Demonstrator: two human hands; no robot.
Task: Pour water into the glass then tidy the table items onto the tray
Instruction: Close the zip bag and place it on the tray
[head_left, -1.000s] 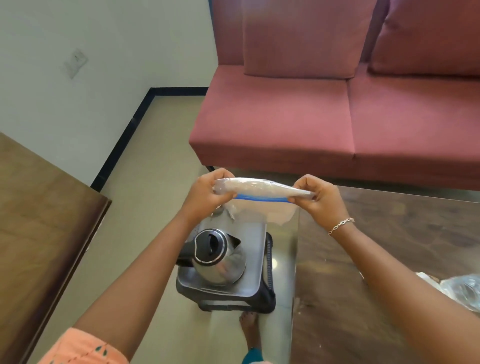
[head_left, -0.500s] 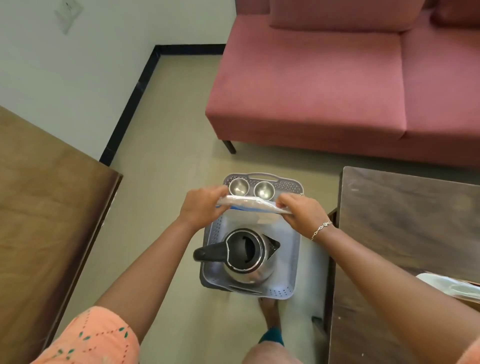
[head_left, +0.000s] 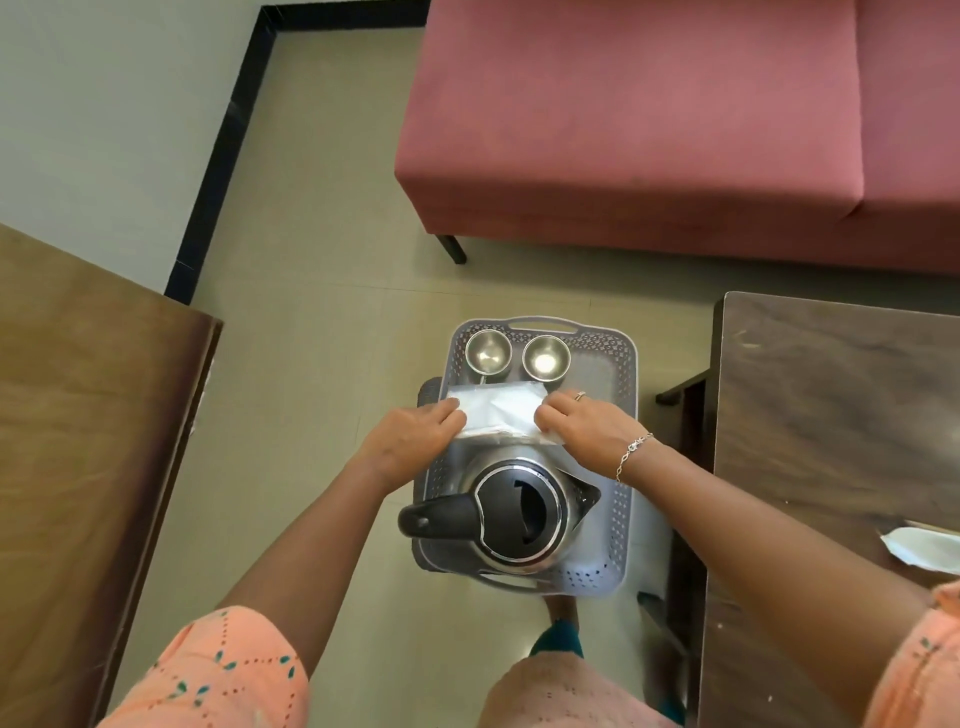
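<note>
Beige floor tiles are being stood on, with the grey tray (head_left: 621, 457) raised on a stool. Just beyond the kettle (head_left: 519, 512), the plastic bag (head_left: 498, 413) is being pinched at its ends by the left hand (head_left: 415, 434) and right hand (head_left: 582, 423). It is best being lowered flat, short of the two steel cups (head_left: 514, 354).

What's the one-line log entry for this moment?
step: bag onto tray | left hand: grips bag | right hand: grips bag | tray: kettle, two cups

A grey perforated tray (head_left: 621, 415), a black-lidded silver kettle (head_left: 519, 514), a pink sofa (head_left: 649, 114) and peach dotted sleeves (head_left: 223, 675) are seen.
</note>
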